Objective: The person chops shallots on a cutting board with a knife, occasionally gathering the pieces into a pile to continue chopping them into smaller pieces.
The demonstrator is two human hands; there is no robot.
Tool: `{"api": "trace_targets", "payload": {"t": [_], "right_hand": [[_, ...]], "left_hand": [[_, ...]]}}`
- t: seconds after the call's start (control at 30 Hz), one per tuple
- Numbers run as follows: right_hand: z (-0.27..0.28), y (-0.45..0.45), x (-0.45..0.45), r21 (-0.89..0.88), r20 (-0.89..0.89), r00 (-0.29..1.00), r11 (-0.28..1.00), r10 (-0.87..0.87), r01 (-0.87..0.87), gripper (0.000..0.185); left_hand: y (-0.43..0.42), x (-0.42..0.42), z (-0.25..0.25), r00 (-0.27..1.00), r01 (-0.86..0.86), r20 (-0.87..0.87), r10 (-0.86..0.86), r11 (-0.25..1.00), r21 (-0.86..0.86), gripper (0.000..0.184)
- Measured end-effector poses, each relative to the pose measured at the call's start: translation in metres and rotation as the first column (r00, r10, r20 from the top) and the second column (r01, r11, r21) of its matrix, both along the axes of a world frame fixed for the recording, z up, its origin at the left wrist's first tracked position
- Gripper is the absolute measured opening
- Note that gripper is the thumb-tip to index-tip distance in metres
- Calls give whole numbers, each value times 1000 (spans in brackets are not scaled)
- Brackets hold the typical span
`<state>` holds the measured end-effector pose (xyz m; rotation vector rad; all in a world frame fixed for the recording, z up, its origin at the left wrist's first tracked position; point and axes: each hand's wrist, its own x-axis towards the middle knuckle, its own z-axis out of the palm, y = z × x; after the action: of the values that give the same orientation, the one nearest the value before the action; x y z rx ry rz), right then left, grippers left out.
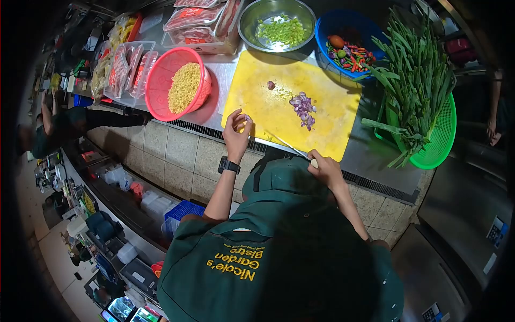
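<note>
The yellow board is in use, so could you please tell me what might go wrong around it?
The knife in the right hand slants toward the left hand, so a slip might nick a finger. The small round piece lies loose on the yellow board and could roll. Long green stalks hang over the green basket's rim and might slide out.

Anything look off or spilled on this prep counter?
Mainly the greens: they spill over the rim of the green basket instead of sitting inside it. Small bits are scattered on the yellow board beside the chopped onion, which looks like ordinary cutting mess. No obvious damage.
</note>
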<state>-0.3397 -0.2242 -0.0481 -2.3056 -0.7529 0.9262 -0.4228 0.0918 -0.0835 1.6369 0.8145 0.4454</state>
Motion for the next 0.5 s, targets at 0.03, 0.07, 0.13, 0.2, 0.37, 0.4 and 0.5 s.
{"api": "trace_targets", "payload": {"t": [0.03,0.07,0.13,0.2,0.37,0.4,0.5], "right_hand": [[1,-2,2,-4,-1,1000,1000,-3,3,31],[1,-3,4,-10,25,1000,1000,-2,2,32],[-1,-4,3,-19,49,999,1000,-1,2,33],[-8,-3,-1,24,77,984,987,-163,162,34],[-14,5,-6,12,86,977,981,-196,196,30],[-13,9,-7,30,77,972,975,-222,221,27],[-11,24,-1,45,70,972,974,-223,220,29]], "left_hand": [[-1,2,-1,1000,1,-9,-1,999,32,45],[-3,4,-1,1000,2,-16,-1,998,64,42],[-7,7,7,992,96,-92,-85,989,113,41],[-12,10,12,970,222,-137,-199,957,185,38],[-27,18,18,918,367,-238,-317,907,208,32],[-31,21,16,903,418,-203,-378,882,217,28],[-40,29,13,874,486,-148,-463,838,249,18]]}}
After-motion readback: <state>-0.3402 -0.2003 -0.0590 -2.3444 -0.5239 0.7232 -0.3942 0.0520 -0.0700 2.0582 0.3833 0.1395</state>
